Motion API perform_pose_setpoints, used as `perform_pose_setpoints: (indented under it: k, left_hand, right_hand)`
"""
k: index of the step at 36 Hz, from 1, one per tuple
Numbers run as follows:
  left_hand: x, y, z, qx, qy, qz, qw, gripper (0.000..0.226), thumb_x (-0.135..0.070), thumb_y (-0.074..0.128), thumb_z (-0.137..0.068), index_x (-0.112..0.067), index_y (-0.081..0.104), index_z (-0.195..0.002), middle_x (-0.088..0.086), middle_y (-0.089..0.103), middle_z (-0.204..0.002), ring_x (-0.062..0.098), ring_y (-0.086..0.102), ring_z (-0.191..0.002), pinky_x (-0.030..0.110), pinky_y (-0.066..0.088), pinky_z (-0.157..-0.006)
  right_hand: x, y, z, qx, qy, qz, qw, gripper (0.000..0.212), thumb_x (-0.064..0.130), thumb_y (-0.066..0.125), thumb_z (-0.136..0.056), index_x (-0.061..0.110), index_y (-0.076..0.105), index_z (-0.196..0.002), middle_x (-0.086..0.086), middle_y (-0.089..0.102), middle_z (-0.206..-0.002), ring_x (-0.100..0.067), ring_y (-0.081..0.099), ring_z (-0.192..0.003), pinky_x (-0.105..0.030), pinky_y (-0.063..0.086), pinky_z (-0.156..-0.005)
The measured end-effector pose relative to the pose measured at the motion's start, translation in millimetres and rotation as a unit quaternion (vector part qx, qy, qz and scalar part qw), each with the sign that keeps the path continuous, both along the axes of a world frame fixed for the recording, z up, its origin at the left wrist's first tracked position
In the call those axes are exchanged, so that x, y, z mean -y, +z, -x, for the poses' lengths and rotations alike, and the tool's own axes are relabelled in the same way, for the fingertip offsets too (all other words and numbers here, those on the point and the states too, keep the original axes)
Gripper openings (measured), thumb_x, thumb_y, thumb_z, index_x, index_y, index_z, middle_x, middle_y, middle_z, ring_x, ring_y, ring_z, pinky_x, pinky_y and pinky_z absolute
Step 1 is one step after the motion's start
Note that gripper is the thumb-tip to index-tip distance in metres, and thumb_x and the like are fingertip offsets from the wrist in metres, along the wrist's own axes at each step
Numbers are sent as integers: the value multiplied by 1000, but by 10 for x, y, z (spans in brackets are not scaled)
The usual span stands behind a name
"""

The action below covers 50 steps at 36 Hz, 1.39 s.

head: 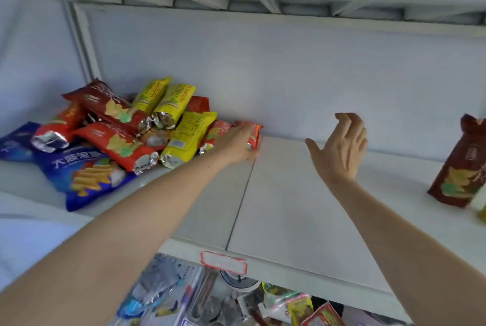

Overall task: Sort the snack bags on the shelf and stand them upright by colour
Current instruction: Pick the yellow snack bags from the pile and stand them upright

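While the left hand [238,144] grips a red bag [254,134] at the pile's [126,128] right edge, the right hand [342,146] hovers open; next comes standing that bag upright on the shelf [289,207].

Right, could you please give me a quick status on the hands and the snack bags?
Left hand grips small red foil bag at pile's edge. Right hand open, empty. Dark red bag upright, far right.
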<state>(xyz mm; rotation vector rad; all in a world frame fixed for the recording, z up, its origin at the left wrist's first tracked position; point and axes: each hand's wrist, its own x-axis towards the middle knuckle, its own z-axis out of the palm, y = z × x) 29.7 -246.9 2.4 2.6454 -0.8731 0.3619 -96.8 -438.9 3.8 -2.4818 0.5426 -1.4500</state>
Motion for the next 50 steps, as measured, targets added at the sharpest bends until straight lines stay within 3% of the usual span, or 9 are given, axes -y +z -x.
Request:
perform_pose_setpoints:
  k: [13,21,27,32,35,39,42,46,50]
  left_hand:
    - [-1750,365,-966,134,120,-72,981,67,-57,62,-84,-19,44,-136,8,56,-134,29,51,-123,44,48,-92]
    - [-1922,504,-1446,53,164,-106,979,80,-65,51,-87,-21,27,-149,13,44,-145,36,42,-133,51,38,-103]
    - [-1830,545,-1693,16,171,-112,979,85,-70,33,-91,-14,17,-153,17,52,-138,38,54,-121,50,47,-96]
    - [-1702,562,-1758,-64,176,-74,980,97,-73,34,-89,-11,3,-155,17,42,-148,36,47,-131,47,41,-103]
    - [-1628,509,-1776,-87,187,-76,976,108,-74,49,-83,-11,0,-155,16,40,-150,36,46,-132,47,41,-103]
    - [-1608,494,-1812,-82,180,-23,980,98,-43,61,-87,-12,-4,-155,12,52,-137,34,61,-109,44,52,-91]
    - [-1645,549,-1813,-91,171,73,978,85,-33,60,-86,-13,11,-153,13,54,-135,33,64,-100,42,54,-83]
    - [-1625,638,-1759,-50,135,169,975,65,-35,60,-88,-11,26,-138,6,63,-107,28,67,-82,42,56,-75]
    - [-1424,709,-1627,-54,81,253,963,75,-36,69,-79,-14,26,-136,7,60,-113,28,64,-94,43,55,-78]
  right_hand:
    - [-1686,-144,-1253,-106,84,-7,991,68,38,78,-69,10,51,-124,-11,52,-124,-36,50,-111,-45,38,-93]
    - [-2383,-110,-1700,-285,115,-46,950,97,77,60,-71,11,35,-138,-10,44,-136,-32,38,-129,-44,36,-101]
    - [-2523,-48,-1873,-369,139,-154,906,109,79,56,-74,5,23,-147,-17,43,-139,-34,45,-128,-43,45,-90]
    - [-2554,-34,-1922,-396,132,-177,891,120,79,63,-68,1,17,-148,-16,46,-137,-32,47,-127,-41,48,-90]
    - [-2572,-13,-1931,-394,134,-200,887,119,69,73,-67,0,18,-147,-15,51,-132,-32,50,-124,-37,48,-84]
    - [-2491,47,-1896,-377,134,-242,884,100,28,80,-73,0,19,-147,-13,53,-121,-32,53,-121,-33,46,-77]
    - [-2345,101,-1842,-351,154,-274,882,93,28,84,-67,3,30,-139,-9,51,-111,-30,54,-118,-38,51,-87]
    - [-2071,224,-1783,-270,209,-349,873,80,31,90,-58,10,45,-121,-6,61,-109,-25,62,-102,-36,52,-86]
    - [-1744,377,-1588,-169,273,-450,833,83,9,90,-63,13,41,-130,-2,59,-101,-24,66,-80,-47,57,-85]
